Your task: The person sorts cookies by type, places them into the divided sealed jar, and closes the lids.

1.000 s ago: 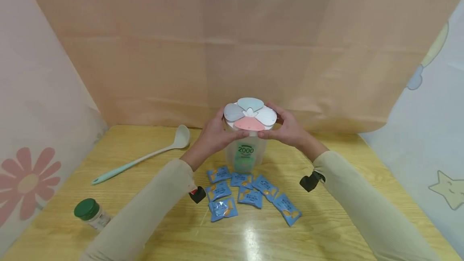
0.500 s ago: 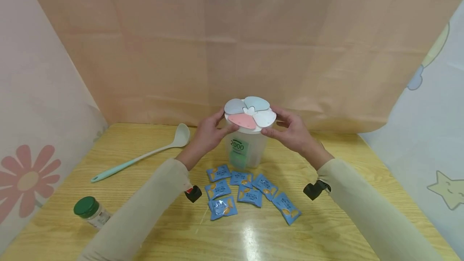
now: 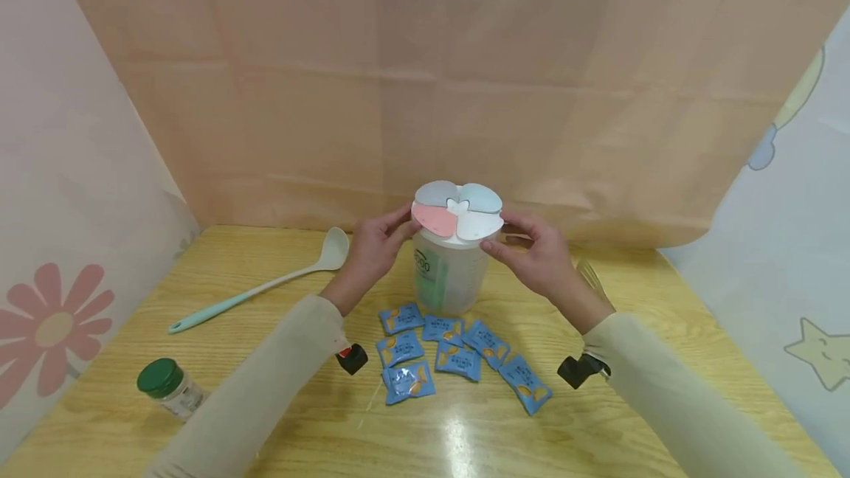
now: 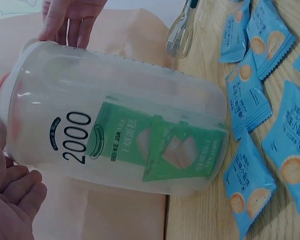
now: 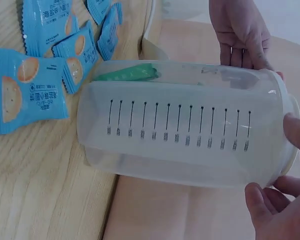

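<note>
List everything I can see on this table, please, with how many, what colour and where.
Container: one, clear plastic with green label, table centre.
Lid: one, white with pink, blue, grey and white petal flaps, on the container.
Biscuit packets: six, blue, in front of the container.
Ladle: one, pale mint, left of the container.
Jar: one, green cap, near left corner.
Tongs: one, metal, behind the right wrist.
Table: one, light wood.
Left hand: grips the lid's left rim.
Right hand: grips the lid's right rim.
</note>
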